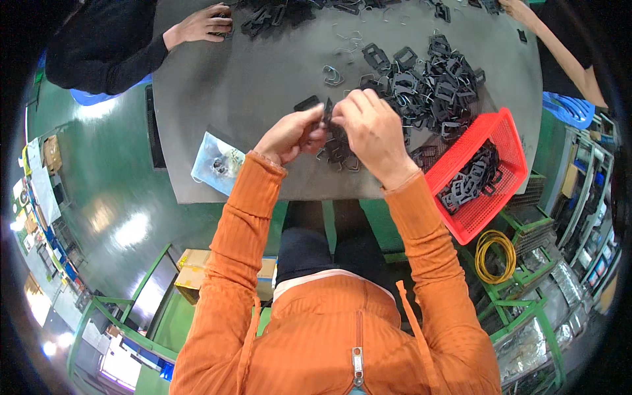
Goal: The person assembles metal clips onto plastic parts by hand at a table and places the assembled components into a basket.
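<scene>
At the wide grey work table [263,72], beside the red plastic mesh basket [510,141] of finished pieces and the heap of black plastic buckle frames [428,82], you appear mid-assembly on one small black plastic buckle piece [327,113]. It sits raised between your hands, left hand [289,135] and right hand [372,125] both pinched shut on it. Seating it likely calls for a firm squeeze.

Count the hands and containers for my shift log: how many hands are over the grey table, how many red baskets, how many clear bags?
Hands over the table: 4: the person's left hand and right hand, plus a co-worker's hand and another's
Red basket: 1
Clear bag: 1
Total: 6
</scene>
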A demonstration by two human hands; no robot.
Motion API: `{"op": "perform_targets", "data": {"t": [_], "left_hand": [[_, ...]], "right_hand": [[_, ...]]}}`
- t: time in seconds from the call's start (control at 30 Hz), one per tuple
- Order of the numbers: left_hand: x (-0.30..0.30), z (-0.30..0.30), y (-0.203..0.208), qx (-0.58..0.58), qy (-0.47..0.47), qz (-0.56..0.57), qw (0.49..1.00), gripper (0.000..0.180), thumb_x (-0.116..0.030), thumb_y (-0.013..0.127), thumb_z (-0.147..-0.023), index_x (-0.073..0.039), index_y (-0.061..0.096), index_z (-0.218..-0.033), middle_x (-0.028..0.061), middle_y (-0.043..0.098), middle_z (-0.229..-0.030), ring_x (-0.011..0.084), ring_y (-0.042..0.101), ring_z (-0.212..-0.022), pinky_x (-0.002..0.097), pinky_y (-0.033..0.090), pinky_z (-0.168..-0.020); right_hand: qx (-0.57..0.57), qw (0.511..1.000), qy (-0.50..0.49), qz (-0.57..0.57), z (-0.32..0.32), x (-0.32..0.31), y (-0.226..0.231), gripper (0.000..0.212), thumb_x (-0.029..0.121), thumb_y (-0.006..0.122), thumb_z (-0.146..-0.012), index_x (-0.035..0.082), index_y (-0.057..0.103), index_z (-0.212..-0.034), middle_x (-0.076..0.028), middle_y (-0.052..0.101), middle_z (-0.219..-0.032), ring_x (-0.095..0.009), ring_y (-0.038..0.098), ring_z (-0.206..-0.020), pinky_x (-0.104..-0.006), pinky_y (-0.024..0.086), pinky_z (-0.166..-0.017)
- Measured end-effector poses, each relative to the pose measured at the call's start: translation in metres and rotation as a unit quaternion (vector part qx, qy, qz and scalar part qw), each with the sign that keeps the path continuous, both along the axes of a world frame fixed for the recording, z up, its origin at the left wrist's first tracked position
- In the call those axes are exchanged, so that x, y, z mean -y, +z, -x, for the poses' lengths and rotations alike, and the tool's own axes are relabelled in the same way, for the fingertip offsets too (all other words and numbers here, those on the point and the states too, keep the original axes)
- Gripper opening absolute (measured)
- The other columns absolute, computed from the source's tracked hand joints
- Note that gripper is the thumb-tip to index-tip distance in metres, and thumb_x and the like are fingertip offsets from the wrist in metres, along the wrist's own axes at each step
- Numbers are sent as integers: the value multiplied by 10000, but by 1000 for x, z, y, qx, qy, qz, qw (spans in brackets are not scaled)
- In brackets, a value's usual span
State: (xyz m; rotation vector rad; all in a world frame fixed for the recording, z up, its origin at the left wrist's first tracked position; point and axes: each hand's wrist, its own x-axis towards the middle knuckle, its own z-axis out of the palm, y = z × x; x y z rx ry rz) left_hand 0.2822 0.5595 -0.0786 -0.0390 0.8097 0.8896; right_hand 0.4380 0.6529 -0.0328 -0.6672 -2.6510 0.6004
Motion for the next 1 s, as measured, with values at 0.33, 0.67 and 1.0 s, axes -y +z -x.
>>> {"op": "perform_targets", "data": {"t": [0.33,0.67,1.0], "left_hand": [[15,-35,1,-645,88,-115,750,179,-84,572,-864,-30,635,-1022,56,636,-946,124,596,-818,263,474,-754],[-3,-59,28,-720,46,-320,614,348,-133,721,-726,-143,647,-1066,46,565,-1195,273,473,-1147,384,408,-956],[-1,-38,22,-703,-7,-359,614,187,-117,708,-751,-92,662,-931,67,654,-974,234,613,-937,342,492,-789]], "right_hand": [[78,986,-129,65,-36,-11,-19,110,173,621,-816,84,557,-829,-76,562,-837,-263,592,-807,-381,476,-660],[-41,953,-119,274,-37,-8,-2,82,82,612,-813,22,590,-864,-127,593,-817,-295,600,-738,-362,463,-642],[-67,877,-152,451,-52,-10,-19,89,102,584,-877,16,584,-855,-21,566,-731,-146,555,-636,-272,426,-562]]}}
